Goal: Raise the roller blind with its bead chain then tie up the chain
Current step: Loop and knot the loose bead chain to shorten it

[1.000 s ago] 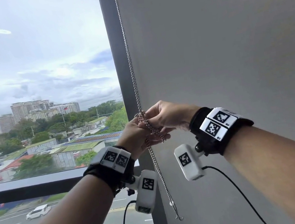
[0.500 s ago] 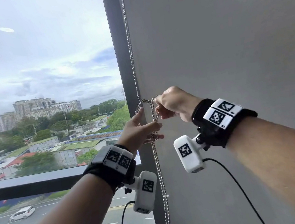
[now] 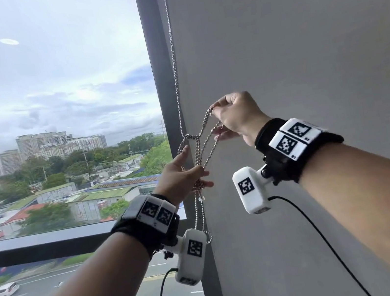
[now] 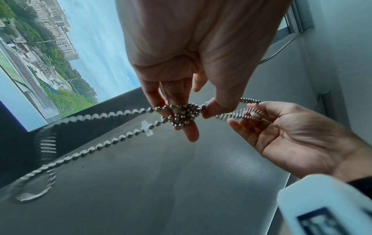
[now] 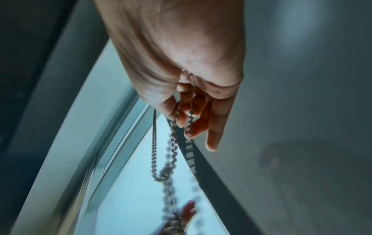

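A metal bead chain (image 3: 172, 48) hangs along the window frame and crosses into a loose knot (image 3: 193, 136) between my hands. My left hand (image 3: 193, 177) sits lower and pinches a bunch of strands between thumb and fingers; the left wrist view shows that tangle of beads (image 4: 184, 114) and a clear connector (image 4: 146, 127). Up and to the right, my right hand (image 3: 221, 110) pinches a loop of chain (image 5: 174, 127) and holds it taut. Below my left hand, the chain's end (image 3: 200, 222) dangles. The roller blind itself is not in view.
A dark vertical window frame post (image 3: 166, 101) stands just behind the chain. A plain grey wall (image 3: 302, 52) fills the right side. The window glass (image 3: 50, 94) and a horizontal sill bar (image 3: 38, 251) are on the left. Camera cables (image 3: 318, 230) hang under both wrists.
My right hand has moved up and to the right, drawing a loop of chain out of the bunch. My left hand has stayed low, still pinching the strands.
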